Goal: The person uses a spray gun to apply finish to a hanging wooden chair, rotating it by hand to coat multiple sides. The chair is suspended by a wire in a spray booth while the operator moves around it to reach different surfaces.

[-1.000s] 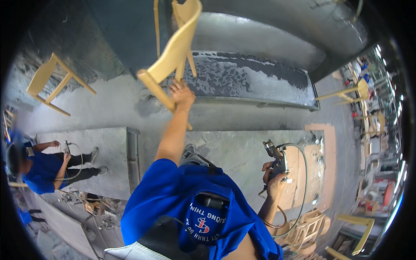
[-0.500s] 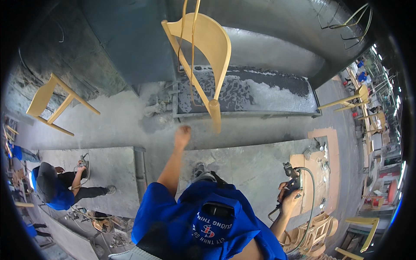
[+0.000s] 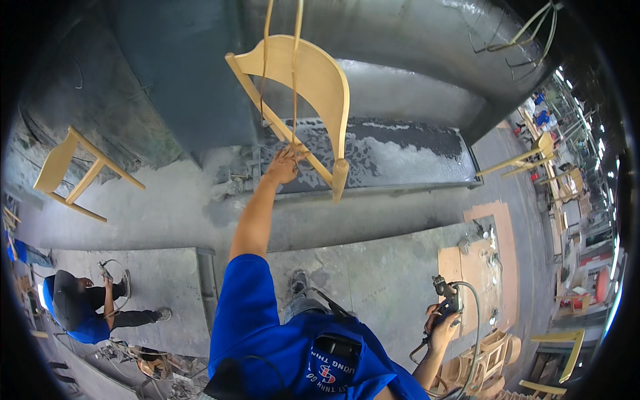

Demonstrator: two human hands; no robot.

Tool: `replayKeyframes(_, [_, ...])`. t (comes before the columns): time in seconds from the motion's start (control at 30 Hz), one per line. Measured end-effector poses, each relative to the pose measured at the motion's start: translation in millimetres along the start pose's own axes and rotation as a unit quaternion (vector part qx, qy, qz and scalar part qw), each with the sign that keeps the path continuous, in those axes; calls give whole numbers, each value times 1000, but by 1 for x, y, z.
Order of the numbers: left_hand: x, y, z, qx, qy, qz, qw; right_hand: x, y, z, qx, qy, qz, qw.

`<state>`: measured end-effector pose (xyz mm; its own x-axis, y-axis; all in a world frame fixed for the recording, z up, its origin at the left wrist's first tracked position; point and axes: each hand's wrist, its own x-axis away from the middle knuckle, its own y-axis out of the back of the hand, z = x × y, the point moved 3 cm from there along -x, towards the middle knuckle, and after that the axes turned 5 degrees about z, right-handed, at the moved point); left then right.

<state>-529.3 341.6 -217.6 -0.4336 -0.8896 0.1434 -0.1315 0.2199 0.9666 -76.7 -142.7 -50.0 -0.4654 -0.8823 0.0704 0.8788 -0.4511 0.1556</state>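
Observation:
A pale wooden chair frame with a curved backrest hangs in front of me from hooked metal rods. My left arm stretches up to it, and my left hand is at its straight lower rail, beside the rods' lower end. The fingers are bent against the rail; part of their grip is hidden. At the lower right, my right hand is wrapped round a spray gun, with a grey-green hose attached. The gun is held above the table, well apart from the chair frame.
Beyond the hanging frame stands a metal trough of dark liquid with whitish foam. A grey table crosses before me, with cardboard at its right. Wooden parts are stacked lower right. A co-worker holds a spray gun at left.
My left hand has risen from below the chair frame to its rail, and the arm has straightened. The frame sits slightly further left in view. My right hand still holds the spray gun.

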Motion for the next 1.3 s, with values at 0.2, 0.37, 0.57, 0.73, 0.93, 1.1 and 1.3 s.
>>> replayKeyframes(0.2, [0, 6, -54, 42, -40, 0, 998, 1, 26, -29, -4, -29, 44, 999])
replayKeyframes(0.37, [21, -5, -105, 155, -71, -51, 984, 5, 49, -43, -42, -8, 42, 998])
replayKeyframes(0.57, [102, -37, -216, 389, -44, -83, 916, 18, 103, -57, -45, -5, 66, 997])
replayKeyframes(0.73, [203, -26, -307, 398, -167, -125, 894, 22, 128, -98, -79, -33, 120, 989])
replayKeyframes(0.93, [303, -2, -376, 536, -191, -142, 810, 18, 111, -115, 18, -49, 231, 972])
replayKeyframes(1.1, [329, 15, -392, 583, -185, -113, 783, 27, 107, -102, -125, -41, 322, 938])
replayKeyframes(1.3, [337, 15, -394, 593, -196, -112, 773, 38, 131, -116, 78, -92, 289, 950])
